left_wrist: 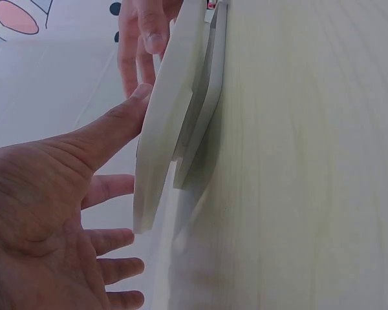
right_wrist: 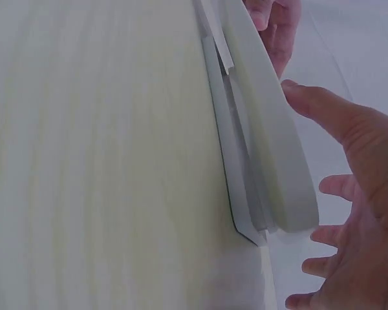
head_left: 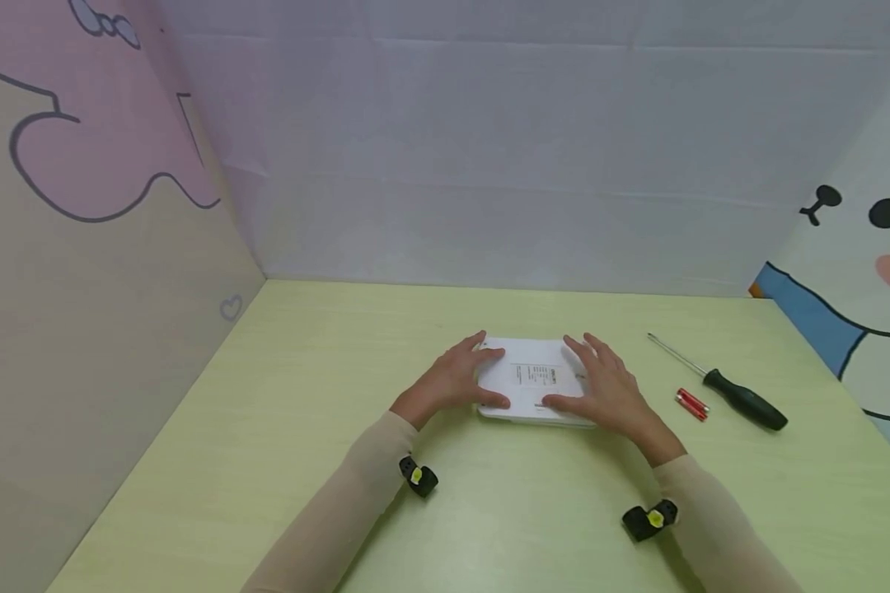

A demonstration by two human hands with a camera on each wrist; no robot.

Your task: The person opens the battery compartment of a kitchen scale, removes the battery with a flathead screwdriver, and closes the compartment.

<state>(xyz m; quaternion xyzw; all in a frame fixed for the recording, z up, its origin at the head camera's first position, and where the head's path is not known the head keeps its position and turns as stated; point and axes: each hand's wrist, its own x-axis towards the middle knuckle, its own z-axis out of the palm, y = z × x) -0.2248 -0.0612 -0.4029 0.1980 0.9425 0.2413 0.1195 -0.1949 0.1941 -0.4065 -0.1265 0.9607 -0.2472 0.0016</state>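
A flat white device (head_left: 522,375) with a printed label lies label side up on the table in the head view. From the side, in the left wrist view, it is a thick white body (left_wrist: 165,110) with a thinner plate (left_wrist: 207,106) beneath it. My left hand (head_left: 455,375) is at its left end, thumb and fingers spread and resting on the top. At the right end lies my right hand (head_left: 601,387), thumb on the near part, fingers reaching over the far part. In the right wrist view, that thumb (right_wrist: 310,103) touches the body's edge.
To the right lie two red batteries (head_left: 692,404) and a screwdriver (head_left: 745,401) with a dark handle, its shaft pointing away to the left. A pale wall (head_left: 489,165) stands behind the yellowish table (head_left: 282,395), with cartoon-printed panels (head_left: 119,272) on both sides.
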